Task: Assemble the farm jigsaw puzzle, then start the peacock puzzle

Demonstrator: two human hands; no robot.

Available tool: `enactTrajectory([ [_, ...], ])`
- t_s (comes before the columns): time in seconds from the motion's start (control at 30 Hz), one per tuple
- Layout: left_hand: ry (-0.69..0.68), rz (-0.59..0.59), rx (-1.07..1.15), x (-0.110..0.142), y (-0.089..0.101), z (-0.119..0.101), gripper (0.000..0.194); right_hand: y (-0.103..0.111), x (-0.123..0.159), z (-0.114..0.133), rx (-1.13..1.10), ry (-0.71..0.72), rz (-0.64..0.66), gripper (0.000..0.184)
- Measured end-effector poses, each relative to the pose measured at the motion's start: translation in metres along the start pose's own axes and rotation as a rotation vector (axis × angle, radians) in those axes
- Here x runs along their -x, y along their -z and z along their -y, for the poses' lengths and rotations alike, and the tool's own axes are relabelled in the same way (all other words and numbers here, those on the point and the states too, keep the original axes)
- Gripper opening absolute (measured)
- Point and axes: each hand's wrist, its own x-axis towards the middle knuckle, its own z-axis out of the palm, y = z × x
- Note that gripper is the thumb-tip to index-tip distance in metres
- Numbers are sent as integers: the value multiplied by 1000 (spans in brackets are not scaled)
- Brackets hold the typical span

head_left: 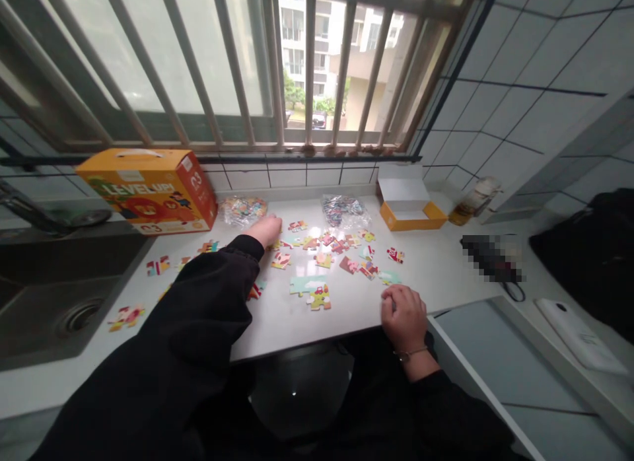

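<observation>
My left hand [266, 230] reaches far across the white counter, its fingers curled down among loose jigsaw puzzle pieces. Whatever its fingertips hold is hidden. Close by lie a piece with pink and brown print [281, 259] and a red-and-white piece [298, 226]. At the counter's front edge rests my right hand [403, 318], loosely closed, with nothing visible in it. A light blue puzzle piece [307, 284] touches a green piece with a red tractor [319, 297] in front of me. More pieces, such as a red one [395, 254], lie scattered around.
An orange box [148, 193] stands back left beside the sink [39, 309]. Bagged pieces [242, 211] and another clear bag [344, 211] lie near the wall. An open yellow box [413, 215], a bottle [474, 202] and a white device [579, 335] are to the right.
</observation>
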Motion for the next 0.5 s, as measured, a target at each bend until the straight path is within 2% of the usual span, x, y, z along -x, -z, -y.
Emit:
enactTrajectory([
  [0.17, 15, 20, 53, -13, 13, 7, 33, 0, -1, 1, -7, -23, 2, 13],
  [0.3, -3, -46, 195, -13, 27, 11, 22, 1, -1, 1, -7, -19, 12, 12],
  [0.4, 7, -162, 338, 3, 36, 13, 12, 1, -1, -1, -6, -15, 10, 12],
  [0.5, 49, -253, 494, 43, 30, 9, 20, 0, 0, -2, -6, -20, 5, 13],
])
